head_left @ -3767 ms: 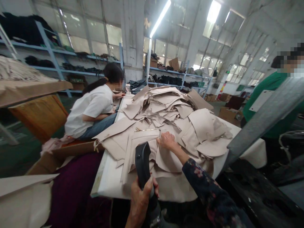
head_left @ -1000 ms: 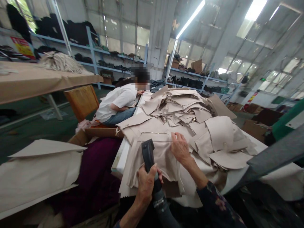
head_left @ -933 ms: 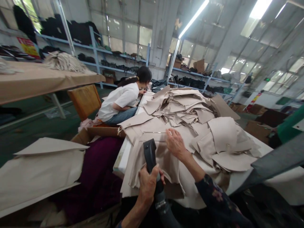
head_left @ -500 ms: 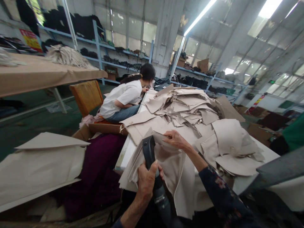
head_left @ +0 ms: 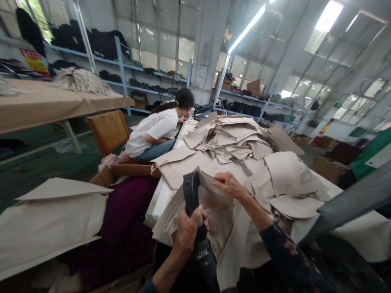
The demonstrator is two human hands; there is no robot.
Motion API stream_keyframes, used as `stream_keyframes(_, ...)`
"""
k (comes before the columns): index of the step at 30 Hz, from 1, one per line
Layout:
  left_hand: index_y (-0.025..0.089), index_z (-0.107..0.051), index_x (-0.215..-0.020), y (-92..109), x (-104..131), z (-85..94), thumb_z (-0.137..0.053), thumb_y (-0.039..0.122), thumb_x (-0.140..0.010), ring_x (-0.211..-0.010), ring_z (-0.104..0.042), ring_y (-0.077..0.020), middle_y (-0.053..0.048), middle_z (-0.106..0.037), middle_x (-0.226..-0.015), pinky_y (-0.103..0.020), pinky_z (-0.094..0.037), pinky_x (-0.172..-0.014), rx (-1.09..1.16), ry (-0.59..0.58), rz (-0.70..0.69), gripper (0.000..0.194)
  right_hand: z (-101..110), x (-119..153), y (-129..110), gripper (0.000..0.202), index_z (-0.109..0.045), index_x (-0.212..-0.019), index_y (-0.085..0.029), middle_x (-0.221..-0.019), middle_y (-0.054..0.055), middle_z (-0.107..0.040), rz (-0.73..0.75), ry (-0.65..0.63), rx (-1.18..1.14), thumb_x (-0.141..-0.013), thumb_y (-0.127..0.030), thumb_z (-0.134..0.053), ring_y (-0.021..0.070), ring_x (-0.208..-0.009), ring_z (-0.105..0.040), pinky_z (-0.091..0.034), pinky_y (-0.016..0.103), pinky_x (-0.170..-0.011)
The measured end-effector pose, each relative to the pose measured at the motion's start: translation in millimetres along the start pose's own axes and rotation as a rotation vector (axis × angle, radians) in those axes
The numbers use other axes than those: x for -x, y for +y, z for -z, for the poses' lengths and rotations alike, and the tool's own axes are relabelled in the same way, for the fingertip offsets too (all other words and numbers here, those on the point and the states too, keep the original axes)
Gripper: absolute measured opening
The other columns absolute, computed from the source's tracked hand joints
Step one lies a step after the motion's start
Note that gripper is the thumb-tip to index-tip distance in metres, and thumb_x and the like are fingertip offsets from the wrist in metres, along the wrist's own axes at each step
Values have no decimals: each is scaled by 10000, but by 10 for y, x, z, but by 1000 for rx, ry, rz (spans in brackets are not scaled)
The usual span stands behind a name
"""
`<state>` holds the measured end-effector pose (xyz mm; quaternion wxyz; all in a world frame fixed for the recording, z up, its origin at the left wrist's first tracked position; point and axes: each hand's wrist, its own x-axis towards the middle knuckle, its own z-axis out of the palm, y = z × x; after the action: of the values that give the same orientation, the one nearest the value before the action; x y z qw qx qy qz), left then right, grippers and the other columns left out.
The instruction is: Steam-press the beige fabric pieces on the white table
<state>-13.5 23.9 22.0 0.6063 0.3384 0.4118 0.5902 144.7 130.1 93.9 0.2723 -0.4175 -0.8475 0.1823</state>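
Gripping a black tool [head_left: 191, 191] in the left hand [head_left: 187, 230], with fingers wrapped right round it. Pinching the top edge of a beige piece [head_left: 220, 211] between thumb and fingers of the right hand [head_left: 229, 185], just beside the tool's head, can't tell if touching. Got that piece hanging down over the near edge of the table [head_left: 156, 199], in front of a messy pile [head_left: 238, 134]. Can also see purple cloth [head_left: 128, 219] by a box [head_left: 134, 169], a metal post [head_left: 351, 209] and a co-worker [head_left: 155, 130] hunched at the table's left side.
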Motion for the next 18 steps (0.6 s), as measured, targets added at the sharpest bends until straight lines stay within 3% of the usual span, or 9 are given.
stream_keyframes(3,149,-536,-664,44,-19,17,-629,480,-711,-371,-501,-117,4,-541,-464,-219,-418,-386,46,43,-24,346,116,97,7,291,-458,-525,-160,-558,-37,-388,-19,49,55,-776,-300,-505,98,-547,-374,-275,224,-523)
stream_keyframes(6,146,-535,-653,71,-27,55,-617,459,-728,-384,-515,-120,0,-546,-461,-216,-416,-404,53,37,-63,332,339,125,36,276,-450,-509,-168,-534,-28,-394,-75,198,161,-758,-271,-509,112,-542,-380,-271,239,-529)
stream_keyframes(10,144,-539,-647,85,9,54,-608,441,-735,-388,-514,-124,-4,-548,-462,-215,-400,-393,27,21,-66,317,806,9,-65,238,-497,-548,-170,-613,17,-453,-131,503,358,-782,-210,-489,158,-629,-408,-298,282,-614)
stream_keyframes(13,149,-533,-652,111,36,20,-608,436,-739,-383,-500,-119,5,-541,-456,-217,-400,-391,19,23,-78,308,1101,-75,-265,232,-589,-675,-164,-743,74,-528,-49,816,712,-861,-210,-460,222,-803,-451,-333,318,-706)
stream_keyframes(15,151,-528,-649,126,44,5,-597,440,-752,-379,-492,-117,7,-537,-450,-215,-392,-384,10,32,-80,314,1119,-76,-376,250,-639,-809,-153,-815,105,-557,47,929,934,-916,-208,-420,253,-893,-451,-344,342,-743)
stream_keyframes(18,154,-526,-659,117,54,24,-605,441,-747,-378,-496,-123,11,-540,-453,-218,-387,-376,27,59,-64,310,764,13,-388,295,-643,-1022,-126,-831,121,-565,150,801,1059,-951,-160,-359,261,-897,-453,-348,366,-752)
